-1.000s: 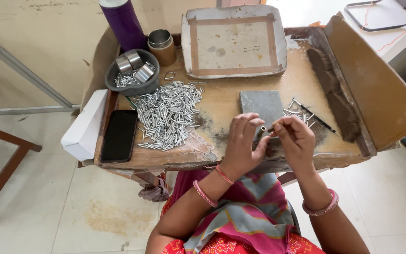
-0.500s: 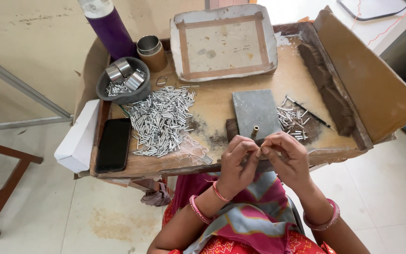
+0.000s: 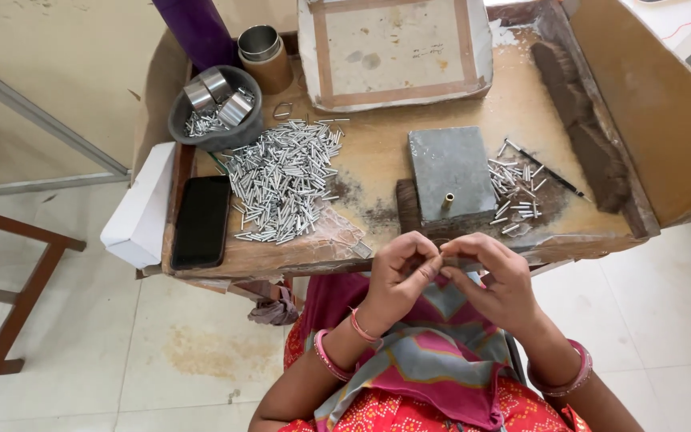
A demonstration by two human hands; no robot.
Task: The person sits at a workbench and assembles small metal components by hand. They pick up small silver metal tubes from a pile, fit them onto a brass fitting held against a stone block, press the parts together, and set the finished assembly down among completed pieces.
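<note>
Both hands up close to my chest, just off the near edge of the desk (image 3: 377,152), so I can see the small bit I'm working on. Left hand (image 3: 397,276) and right hand (image 3: 497,280) meet fingertip to fingertip. Left fingers (image 3: 419,258) are curled tight w/ thumb and forefinger pinched; right fingers (image 3: 461,254) are pinched the same way. Between them is a small metal piece (image 3: 441,251), prob. one of the little tubes, but it's mostly hidden so can't tell its exact shape.

Grey metal block (image 3: 451,172) sits straight ahead, w/ a short brass peg (image 3: 446,202) standing upright at its near edge, close enough to reach w/o stretching. Big pile of silver tubes (image 3: 281,180) lies on the left side of the desk. Smaller scatter of tubes (image 3: 515,192) is on the right, apart from the big pile. A thin dark rod (image 3: 549,170) lies beside that scatter.

Further back and out of the way: grey bowl (image 3: 216,132) w/ metal rings and bits, a small tin (image 3: 261,48), a purple bottle (image 3: 197,32), a flat tray (image 3: 397,52). Black phone (image 3: 200,222) and white box (image 3: 141,204) sit at the far left edge.
</note>
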